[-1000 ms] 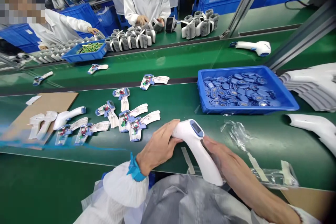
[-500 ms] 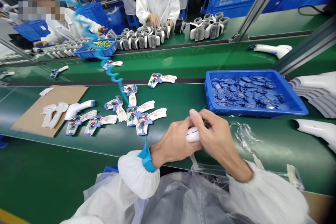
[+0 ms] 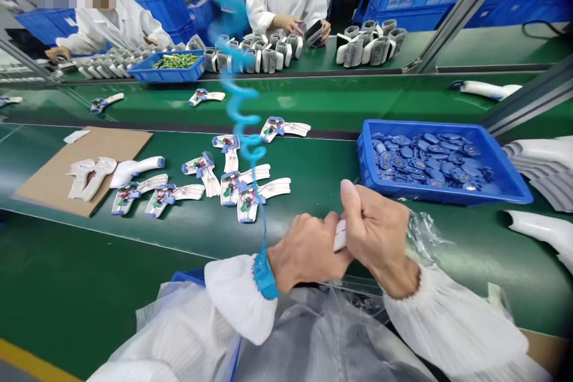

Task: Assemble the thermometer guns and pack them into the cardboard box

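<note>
Between my two hands is a white plastic housing (image 3: 341,236), and only a short strip of it with a dark seam line shows. My left hand (image 3: 308,249), with a blue wrist strap (image 3: 264,276) and coiled cord, is closed round its left end. My right hand (image 3: 377,228) wraps the other end, thumb pointing up. Most of the housing is hidden by my fingers. To the left of my hands lie several opened white housings with wires and green boards, such as the nearest half-shell (image 3: 249,203).
A blue bin (image 3: 452,194) of blue oval parts stands right of my hands. White shells (image 3: 544,230) lie at the far right. Cardboard (image 3: 49,182) with white shells is at left. Clear plastic film (image 3: 423,233) lies by my right wrist. Across the green conveyor (image 3: 322,101), co-workers handle parts.
My hands have turned and closed further round the housing, so less of it shows. The view has shifted slightly, and the blue coiled cord has swung right. A co-worker opposite now holds a dark-faced part.
</note>
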`<state>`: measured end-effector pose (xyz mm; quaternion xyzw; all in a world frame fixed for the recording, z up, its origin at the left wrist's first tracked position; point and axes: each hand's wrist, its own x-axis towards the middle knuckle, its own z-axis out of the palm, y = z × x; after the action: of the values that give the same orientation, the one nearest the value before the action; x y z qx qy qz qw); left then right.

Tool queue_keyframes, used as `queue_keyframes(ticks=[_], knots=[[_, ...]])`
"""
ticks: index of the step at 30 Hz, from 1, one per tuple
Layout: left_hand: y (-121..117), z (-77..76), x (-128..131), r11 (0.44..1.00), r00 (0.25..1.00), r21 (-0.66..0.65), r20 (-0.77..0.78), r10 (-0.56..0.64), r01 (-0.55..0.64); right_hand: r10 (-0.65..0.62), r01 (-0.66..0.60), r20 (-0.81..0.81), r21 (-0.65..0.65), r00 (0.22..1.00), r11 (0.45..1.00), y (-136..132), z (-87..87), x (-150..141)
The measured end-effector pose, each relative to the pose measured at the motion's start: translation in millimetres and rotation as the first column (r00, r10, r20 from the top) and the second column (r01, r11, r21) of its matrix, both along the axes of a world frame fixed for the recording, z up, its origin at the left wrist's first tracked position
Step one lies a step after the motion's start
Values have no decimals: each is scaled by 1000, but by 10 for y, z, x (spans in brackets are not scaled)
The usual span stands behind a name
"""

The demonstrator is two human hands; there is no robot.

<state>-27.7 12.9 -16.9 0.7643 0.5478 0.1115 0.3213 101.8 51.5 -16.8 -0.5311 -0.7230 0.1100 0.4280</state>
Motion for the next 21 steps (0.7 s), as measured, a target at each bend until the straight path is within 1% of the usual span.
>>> queue_keyframes(ticks=[2, 3, 6, 8, 10, 12, 13, 14, 16, 17, 18, 19, 20, 21], knots=[[28, 13, -11, 996, 996, 88, -87, -7, 15, -31, 34, -36, 74, 999, 997, 8, 1, -6], [45, 14, -14, 995, 997, 102, -82, 2, 6, -52, 57, -59, 91, 997, 994, 7, 2, -3], [70, -1, 11, 999, 999, 41, 42, 24, -26, -74, 79, -63, 84, 995, 993, -23, 9, 16], [64, -12, 63, 1000, 999, 1, 54, 7, -7, -33, 34, -12, 111, 999, 993, -41, 9, 15], [69, -4, 120, 1000, 1000, 26, -22, -10, 11, 19, -28, 58, 164, 998, 986, -23, -3, -5], [109, 28, 143, 996, 994, 89, -110, 5, 5, 4, -17, 63, 204, 998, 979, 37, -18, -26], [141, 47, 135, 993, 991, 121, -134, 13, 3, -29, 23, 31, 188, 999, 982, 75, -23, -26], [174, 64, 116, 990, 992, 138, -128, 7, 11, -82, 85, -24, 144, 996, 986, 111, -22, -13], [228, 78, 58, 992, 1000, 124, -8, -26, 26, -216, 218, -143, -3, 966, 976, 163, -6, 45], [243, 73, 30, 995, 997, 99, 79, -23, 15, -263, 250, -179, -91, 948, 964, 174, 5, 84], [248, 59, 10, 998, 988, 66, 157, -4, -7, -272, 244, -188, -160, 944, 957, 175, 13, 121], [246, 38, 2, 999, 978, 34, 209, 18, -26, -237, 201, -172, -202, 956, 958, 167, 16, 148], [239, 15, 8, 999, 977, 24, 210, 31, -37, -172, 140, -133, -219, 976, 966, 152, 10, 161], [228, -8, 28, 998, 986, 41, 165, 30, -37, -106, 86, -90, -209, 990, 974, 131, -3, 155]])
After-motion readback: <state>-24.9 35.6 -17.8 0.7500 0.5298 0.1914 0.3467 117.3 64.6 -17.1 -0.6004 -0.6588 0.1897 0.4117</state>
